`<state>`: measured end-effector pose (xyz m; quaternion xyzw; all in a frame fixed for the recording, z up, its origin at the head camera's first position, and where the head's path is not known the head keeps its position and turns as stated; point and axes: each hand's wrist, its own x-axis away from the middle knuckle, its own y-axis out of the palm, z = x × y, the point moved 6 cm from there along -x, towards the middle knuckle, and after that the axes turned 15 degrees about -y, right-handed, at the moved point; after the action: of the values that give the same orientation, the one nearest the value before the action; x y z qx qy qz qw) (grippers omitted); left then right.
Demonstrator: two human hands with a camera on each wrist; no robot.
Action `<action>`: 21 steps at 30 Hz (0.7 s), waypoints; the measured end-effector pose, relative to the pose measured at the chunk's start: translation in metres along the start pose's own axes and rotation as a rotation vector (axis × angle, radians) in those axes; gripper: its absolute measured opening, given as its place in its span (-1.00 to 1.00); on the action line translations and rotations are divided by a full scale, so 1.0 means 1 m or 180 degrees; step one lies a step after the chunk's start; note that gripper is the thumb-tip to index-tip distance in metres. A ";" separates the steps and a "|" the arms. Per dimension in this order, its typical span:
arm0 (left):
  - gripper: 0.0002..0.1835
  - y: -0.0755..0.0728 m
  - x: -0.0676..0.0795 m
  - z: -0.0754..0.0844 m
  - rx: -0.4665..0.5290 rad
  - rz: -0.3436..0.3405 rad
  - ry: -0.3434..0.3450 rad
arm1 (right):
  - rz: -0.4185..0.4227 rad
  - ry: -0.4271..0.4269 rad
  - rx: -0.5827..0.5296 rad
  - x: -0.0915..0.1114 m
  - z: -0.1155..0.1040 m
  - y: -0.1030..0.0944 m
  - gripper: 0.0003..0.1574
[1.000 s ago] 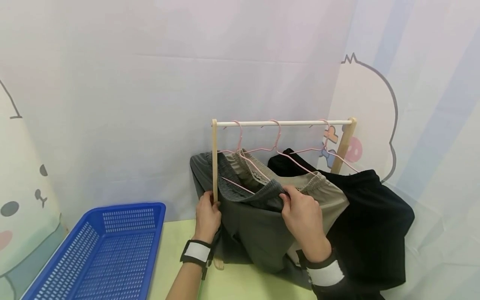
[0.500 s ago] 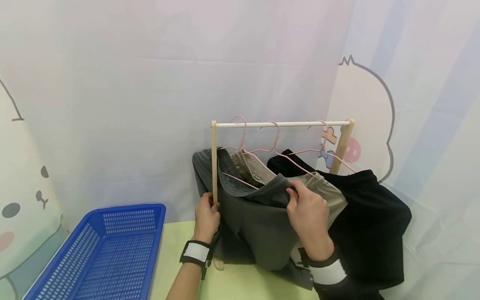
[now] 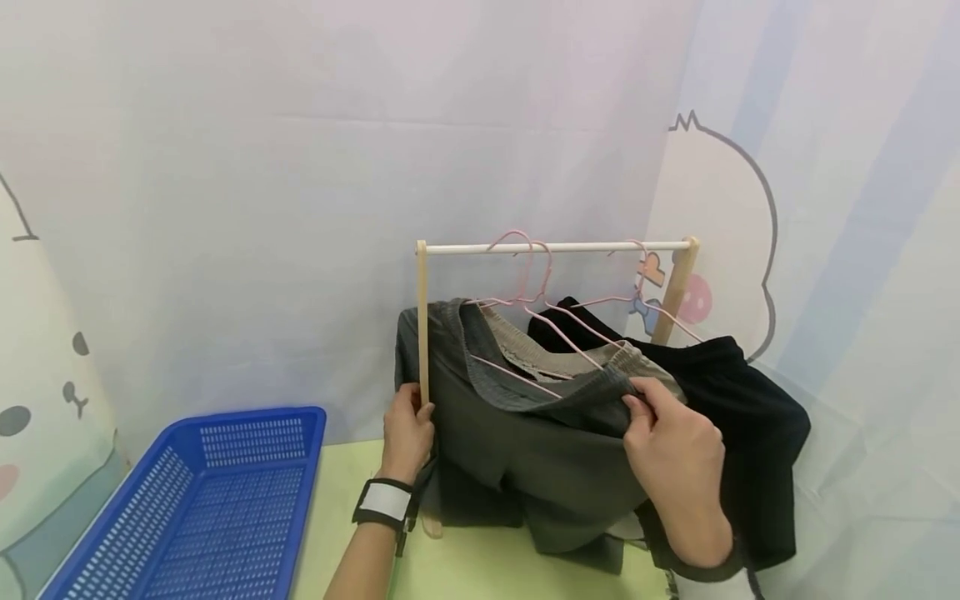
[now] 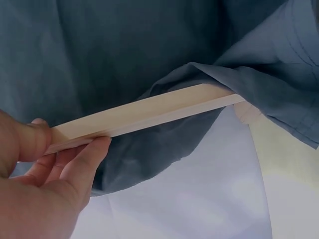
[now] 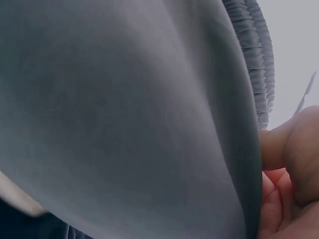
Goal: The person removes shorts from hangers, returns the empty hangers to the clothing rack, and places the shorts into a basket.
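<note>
Dark grey shorts [image 3: 555,467] hang on a pink hanger [image 3: 567,330] over a rack's white rail [image 3: 585,247]. My right hand [image 3: 678,475] pinches the right end of their elastic waistband between thumb and fingers. In the right wrist view, the grey cloth [image 5: 139,124] fills most of the picture, with the right hand [image 5: 294,174] at its edge. My left hand [image 3: 407,433] grips the rack's near wooden post [image 3: 423,333]. Thumb and fingers of the left hand [image 4: 50,174] hold that post [image 4: 149,112] in the left wrist view, with grey cloth draped behind it.
Beige shorts [image 3: 558,360] hang just behind the grey ones, partly hidden. Further right are black shorts [image 3: 757,442], near the rack's far post [image 3: 675,292]. A blue plastic basket [image 3: 315,467] stands at the left on the pale green table [image 3: 352,500].
My right hand has moved right, sliding the grey shorts and their hanger along the rail toward the beige shorts' hanger. The left hand keeps its grip on the post.
</note>
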<state>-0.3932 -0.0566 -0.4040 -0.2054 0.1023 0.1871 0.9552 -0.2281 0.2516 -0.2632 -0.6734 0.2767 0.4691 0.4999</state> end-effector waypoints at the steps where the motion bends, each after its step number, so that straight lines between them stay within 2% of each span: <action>1: -0.71 -0.001 0.000 0.001 0.0001 -0.0013 -0.0016 | -0.0008 0.0010 0.0032 0.002 0.002 -0.005 -0.84; 5: -0.70 -0.002 0.001 0.001 0.0006 -0.0082 -0.0056 | -0.0005 0.0079 0.0173 0.012 0.014 -0.026 -0.83; 11: -0.66 -0.002 0.001 -0.002 -0.0001 -0.0163 0.0022 | -0.0021 0.0227 0.0264 0.026 0.041 -0.059 -0.78; 16: -0.66 -0.001 -0.001 -0.005 -0.0054 -0.0153 0.0104 | -0.0306 0.0513 0.0344 0.035 0.059 -0.081 -0.78; 21: -0.65 -0.001 -0.002 -0.005 0.0025 -0.0228 0.0182 | -0.0466 0.0587 0.0250 0.046 0.068 -0.091 -0.80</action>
<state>-0.3954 -0.0606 -0.4073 -0.2105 0.1228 0.1464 0.9587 -0.1573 0.3513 -0.2712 -0.7120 0.2897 0.3563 0.5313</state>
